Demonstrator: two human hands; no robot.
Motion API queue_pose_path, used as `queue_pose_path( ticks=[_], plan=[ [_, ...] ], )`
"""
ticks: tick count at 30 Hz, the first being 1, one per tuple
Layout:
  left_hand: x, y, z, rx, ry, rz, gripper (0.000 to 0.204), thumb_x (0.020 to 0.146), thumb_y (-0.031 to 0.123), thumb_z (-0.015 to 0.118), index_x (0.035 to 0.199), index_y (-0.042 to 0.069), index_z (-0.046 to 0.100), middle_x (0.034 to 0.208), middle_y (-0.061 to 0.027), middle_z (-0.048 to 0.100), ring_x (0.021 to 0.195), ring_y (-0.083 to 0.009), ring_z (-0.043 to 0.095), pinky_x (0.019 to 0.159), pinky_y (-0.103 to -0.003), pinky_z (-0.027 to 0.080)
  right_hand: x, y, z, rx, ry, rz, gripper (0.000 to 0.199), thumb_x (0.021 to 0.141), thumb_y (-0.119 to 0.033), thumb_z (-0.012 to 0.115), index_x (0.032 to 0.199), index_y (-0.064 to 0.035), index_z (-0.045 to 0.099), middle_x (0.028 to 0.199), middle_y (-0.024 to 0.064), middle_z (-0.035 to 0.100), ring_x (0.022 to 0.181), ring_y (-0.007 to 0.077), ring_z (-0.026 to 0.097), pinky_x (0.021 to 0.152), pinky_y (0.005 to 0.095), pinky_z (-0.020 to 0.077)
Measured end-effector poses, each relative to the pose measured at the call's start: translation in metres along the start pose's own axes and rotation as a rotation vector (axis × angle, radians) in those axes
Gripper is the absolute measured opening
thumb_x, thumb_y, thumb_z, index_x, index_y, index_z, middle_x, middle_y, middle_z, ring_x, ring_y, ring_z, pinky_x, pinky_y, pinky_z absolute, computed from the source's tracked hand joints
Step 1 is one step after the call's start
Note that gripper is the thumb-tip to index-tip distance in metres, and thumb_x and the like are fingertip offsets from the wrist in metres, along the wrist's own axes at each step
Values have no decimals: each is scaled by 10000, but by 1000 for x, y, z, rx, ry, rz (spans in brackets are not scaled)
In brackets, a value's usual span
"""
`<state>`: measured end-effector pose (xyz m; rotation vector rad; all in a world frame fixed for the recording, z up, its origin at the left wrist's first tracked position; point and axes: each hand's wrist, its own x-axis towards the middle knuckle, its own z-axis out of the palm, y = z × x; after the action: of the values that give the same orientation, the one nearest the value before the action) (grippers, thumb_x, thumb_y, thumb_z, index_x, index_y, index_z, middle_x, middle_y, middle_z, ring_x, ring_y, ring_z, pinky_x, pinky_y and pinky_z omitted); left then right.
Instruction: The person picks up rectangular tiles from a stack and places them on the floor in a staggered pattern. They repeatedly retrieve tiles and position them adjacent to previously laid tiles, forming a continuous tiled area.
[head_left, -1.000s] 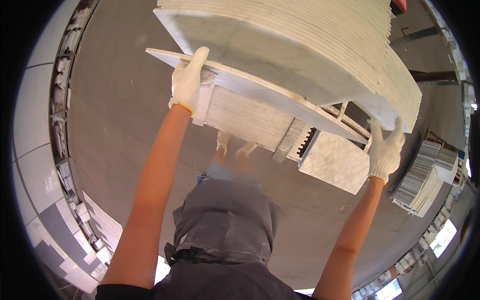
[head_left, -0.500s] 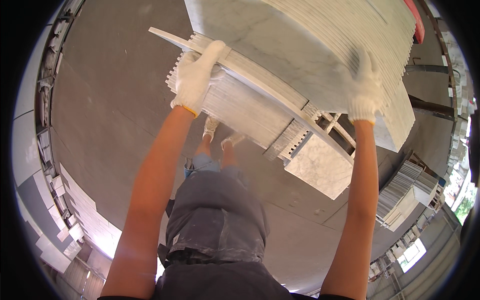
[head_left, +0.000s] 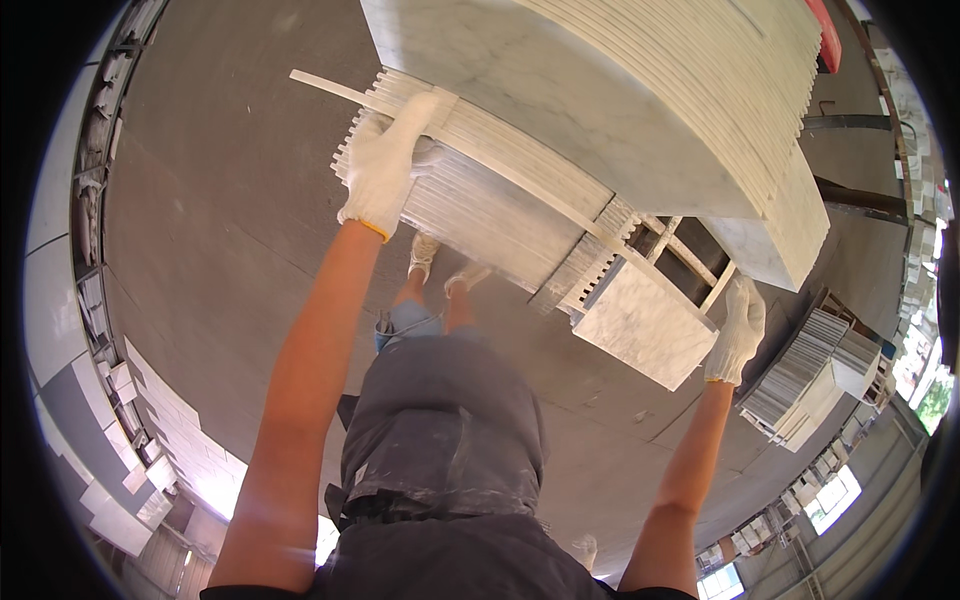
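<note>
A long, thin pale marble slab (head_left: 325, 86) stands on edge on a row of similar slabs, its narrow edge facing up. My left hand (head_left: 385, 170), in a white knit glove, is closed over the slab near its left end, thumb on the far side. My right hand (head_left: 738, 325), gloved the same way, has its fingers curled at the slab's right end. Below lies the row of upright slabs (head_left: 490, 215) with notched spacer strips. A grey-veined marble piece (head_left: 645, 325) sits near the right end of that row.
A large stack of marble slabs (head_left: 600, 100) rises just beyond the row. Pale frame bars (head_left: 685, 255) show between them. Another slab stack (head_left: 800, 375) stands at the right, with dark metal bars (head_left: 860, 205) farther back. Concrete floor (head_left: 220, 200) lies at the left.
My right hand has come down from the large stack's edge to the held slab's right end. The slab has turned more upright, showing mostly its edge. My left hand has stayed on it.
</note>
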<state>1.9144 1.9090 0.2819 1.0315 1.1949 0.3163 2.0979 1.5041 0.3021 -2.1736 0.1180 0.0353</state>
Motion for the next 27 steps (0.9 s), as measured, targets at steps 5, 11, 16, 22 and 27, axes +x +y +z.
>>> queue_pose_path(
  ticks=[5, 11, 16, 22, 27],
  plan=[
    [2, -5, -2, -22, -25, 43, 596, 864, 402, 745, 1191, -46, 527, 1059, -108, 645, 934, -175, 665, 827, -315, 560, -2, 19, -15, 325, 8, 162, 428, 986, -389, 598, 1114, 13, 667, 1062, 64, 680, 992, 134, 613, 909, 271, 464],
    [4, -13, -8, 7, -17, 80, 643, 874, 418, 731, 1227, -67, 501, 1117, -148, 633, 934, -208, 681, 771, -341, 586, -40, 33, -15, 578, 20, 399, 667, 966, -585, 517, 1321, -23, 453, 1235, 101, 502, 1106, 223, 509, 1007, 384, 422],
    [8, -21, -15, 29, -31, 62, 696, 864, 445, 728, 1250, -80, 485, 1078, -142, 649, 852, -217, 695, 751, -339, 589, -124, 17, 19, 1087, -112, 754, 1074, 841, -745, 535, 1533, -7, 171, 1561, 181, 259, 1419, 379, 304, 1155, 548, 325],
    [-2, -11, -28, 36, -203, -98, 657, 907, 412, 679, 1373, 18, 434, 1251, -158, 575, 983, -304, 673, 728, -377, 600, -131, -25, 51, 1245, -324, 706, 1010, 888, -701, 517, 1515, 19, 188, 1528, 217, 288, 1399, 375, 355, 1105, 539, 415],
    [1, -3, -62, -142, -303, -315, 498, 989, 369, 548, 1338, 21, 479, 1267, -141, 588, 1088, -316, 642, 736, -391, 610, -138, -28, 63, 1241, -210, 797, 746, 941, -472, 601, 1429, 25, 332, 1426, 191, 423, 1302, 342, 482, 1030, 498, 508]
  ],
)
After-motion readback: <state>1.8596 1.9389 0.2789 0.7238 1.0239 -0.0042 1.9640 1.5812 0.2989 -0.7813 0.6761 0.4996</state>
